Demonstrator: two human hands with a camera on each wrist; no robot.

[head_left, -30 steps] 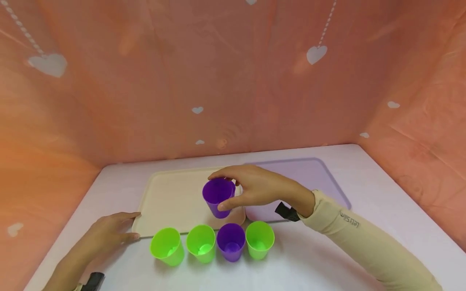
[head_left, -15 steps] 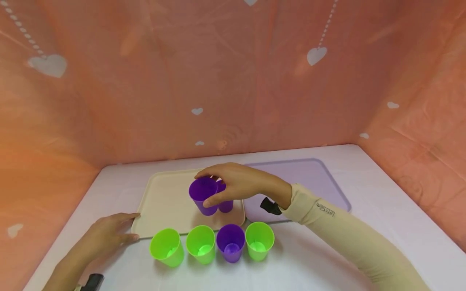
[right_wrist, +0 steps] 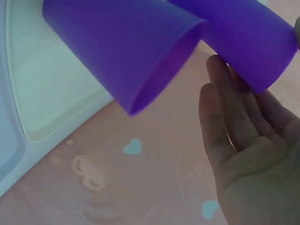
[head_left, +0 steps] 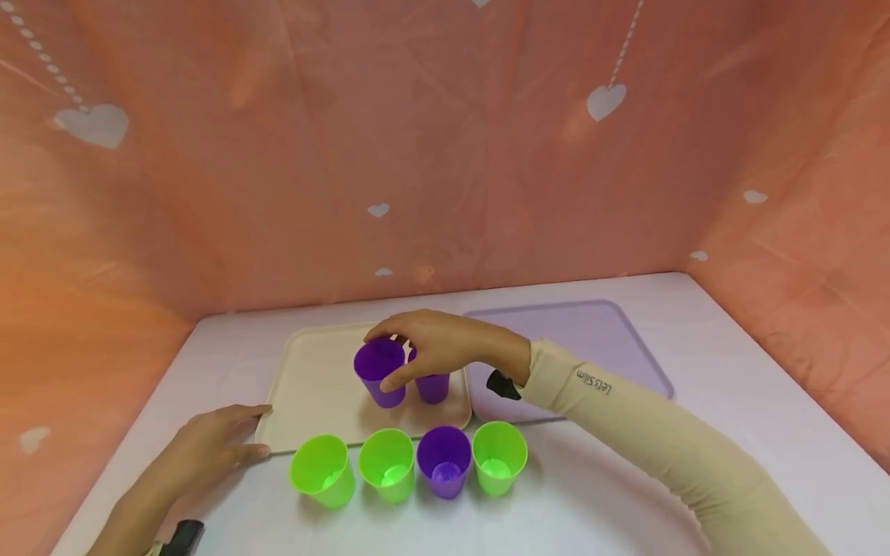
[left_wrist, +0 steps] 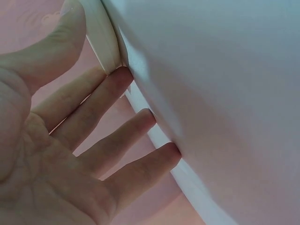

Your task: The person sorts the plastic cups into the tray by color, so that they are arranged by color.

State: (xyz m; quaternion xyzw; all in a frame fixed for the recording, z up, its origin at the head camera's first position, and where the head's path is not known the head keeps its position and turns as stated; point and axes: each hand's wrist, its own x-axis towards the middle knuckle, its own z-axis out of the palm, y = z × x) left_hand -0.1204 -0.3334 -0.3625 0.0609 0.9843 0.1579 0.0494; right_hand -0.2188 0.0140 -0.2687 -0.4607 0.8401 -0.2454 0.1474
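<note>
Premises read as a staged recording booth rather than a lived-in room. A white table (head_left: 626, 479) is enclosed at its back, left and right edges by a draped salmon-pink backdrop (head_left: 278, 154) printed with white hearts (head_left: 90, 123). Plain plastic trays, cream (head_left: 313, 386) and lilac (head_left: 598, 340), sit near the table's back edge.

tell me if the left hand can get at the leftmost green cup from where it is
Probably yes. The left hand rests at the corner of the cream tray, and the leftmost green cup stands just beside it on the table with nothing between them.
</note>
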